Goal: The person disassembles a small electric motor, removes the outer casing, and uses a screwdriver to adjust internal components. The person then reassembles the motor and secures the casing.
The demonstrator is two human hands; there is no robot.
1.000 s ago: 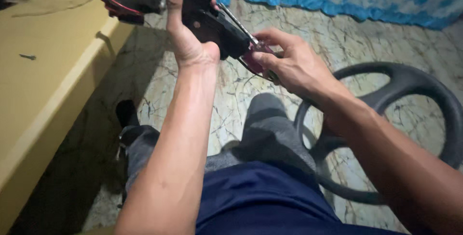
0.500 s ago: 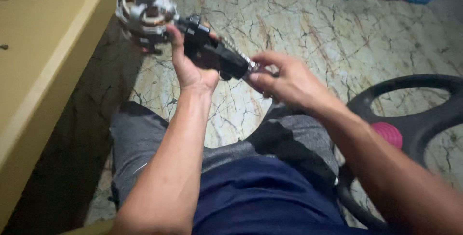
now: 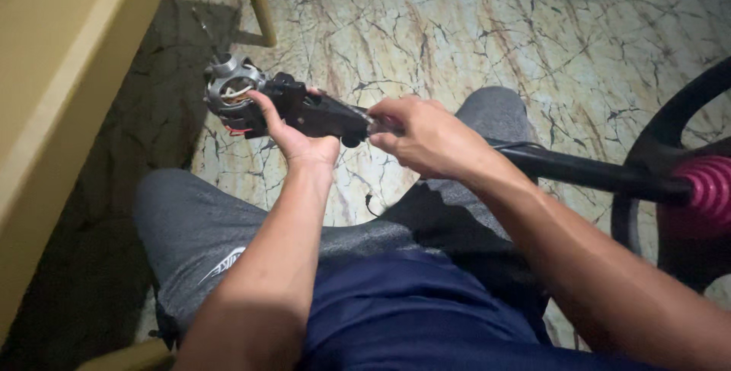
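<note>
Both hands on the motor part, above my lap.

My left hand (image 3: 301,139) clamps the black motor part (image 3: 293,108) mid-body; my right hand (image 3: 426,135) pinches its near end. Right of it I see a black ring (image 3: 655,135) with a pink hub (image 3: 704,188).

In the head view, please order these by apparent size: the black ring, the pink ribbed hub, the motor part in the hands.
1. black ring, cut by the frame edge
2. motor part
3. pink ribbed hub, also cut off, so its rank against the motor part is unsure
</note>
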